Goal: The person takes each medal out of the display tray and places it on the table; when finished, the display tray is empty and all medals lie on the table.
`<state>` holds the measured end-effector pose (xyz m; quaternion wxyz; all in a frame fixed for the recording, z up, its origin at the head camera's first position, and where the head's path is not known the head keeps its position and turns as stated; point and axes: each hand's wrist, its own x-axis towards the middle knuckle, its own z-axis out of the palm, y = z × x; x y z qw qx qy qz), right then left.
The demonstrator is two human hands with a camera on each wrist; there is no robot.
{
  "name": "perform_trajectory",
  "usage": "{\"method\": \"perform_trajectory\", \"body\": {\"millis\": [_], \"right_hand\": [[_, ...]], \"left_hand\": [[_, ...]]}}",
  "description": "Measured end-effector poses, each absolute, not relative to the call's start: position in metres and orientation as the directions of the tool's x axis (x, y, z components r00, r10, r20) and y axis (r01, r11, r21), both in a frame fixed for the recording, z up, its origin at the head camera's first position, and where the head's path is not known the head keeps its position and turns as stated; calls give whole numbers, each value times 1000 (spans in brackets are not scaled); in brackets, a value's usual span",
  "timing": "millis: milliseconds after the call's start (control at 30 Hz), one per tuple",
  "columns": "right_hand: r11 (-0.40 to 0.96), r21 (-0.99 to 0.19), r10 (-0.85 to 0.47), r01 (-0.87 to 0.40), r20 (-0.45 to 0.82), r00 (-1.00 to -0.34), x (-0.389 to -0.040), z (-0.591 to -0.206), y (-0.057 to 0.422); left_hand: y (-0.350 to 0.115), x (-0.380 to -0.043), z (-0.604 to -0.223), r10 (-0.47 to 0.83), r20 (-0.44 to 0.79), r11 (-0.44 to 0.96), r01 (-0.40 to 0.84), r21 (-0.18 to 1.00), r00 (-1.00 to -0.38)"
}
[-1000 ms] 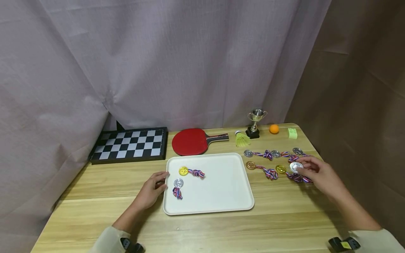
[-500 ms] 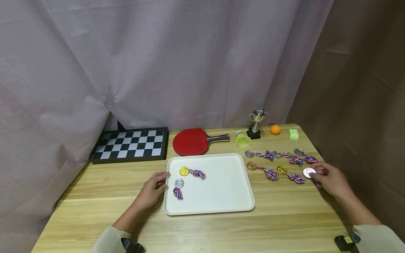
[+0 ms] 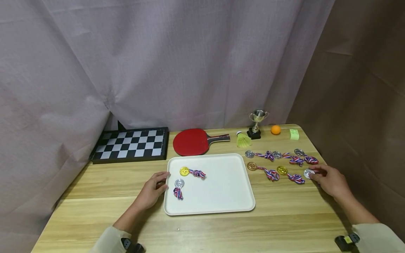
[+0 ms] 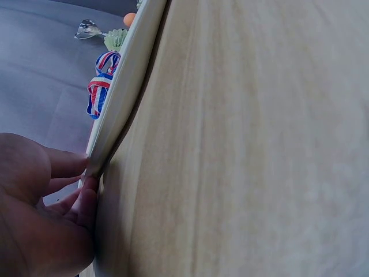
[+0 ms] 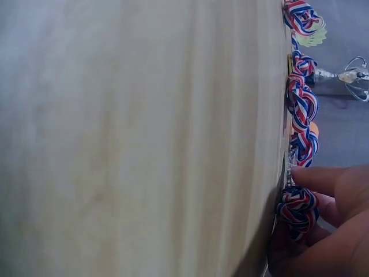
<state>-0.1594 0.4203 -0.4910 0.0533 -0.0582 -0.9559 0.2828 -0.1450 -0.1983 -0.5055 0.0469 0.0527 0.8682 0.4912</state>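
My left hand (image 3: 152,191) rests at the left rim of a white tray (image 3: 218,208). In the left wrist view, its fingertips (image 4: 78,165) touch the rim. On the tray lie a gold medal (image 3: 184,171) and a silver medal (image 3: 179,183), ribbons knotted. At the far right, my right hand (image 3: 330,181) pinches another silver medal (image 3: 308,174), low at the table. Its knotted ribbon (image 5: 298,208) shows under the fingers in the right wrist view. Just left of it lie a gold medal (image 3: 282,170) and a bronze medal (image 3: 252,166).
Several silver medals, one at the right (image 3: 299,152), form a row behind. Along the table's back stand or lie a chessboard (image 3: 129,144), a red table tennis bat (image 3: 191,142), a yellow shuttlecock (image 3: 243,140), a trophy (image 3: 257,123), an orange ball (image 3: 275,129) and green sticky notes (image 3: 294,134).
My right hand has carried the silver medal rightward and down, from above the gold medal to the table at the row's right end. The left hand stays at the tray's rim.
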Motion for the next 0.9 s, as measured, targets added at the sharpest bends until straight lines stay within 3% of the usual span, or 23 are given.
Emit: {"method": "perform_trajectory", "body": {"millis": [567,900], "right_hand": [[832,-555,99,6,139,-985,-155,-464,410],[809,-571,-26,-140,203,-979,-161,-434,357]], "left_hand": [[-198,-145,-504,134,-44,521,33,853,-990],[-199,-146,-506,139,-34,511,42,858,-990]]}}
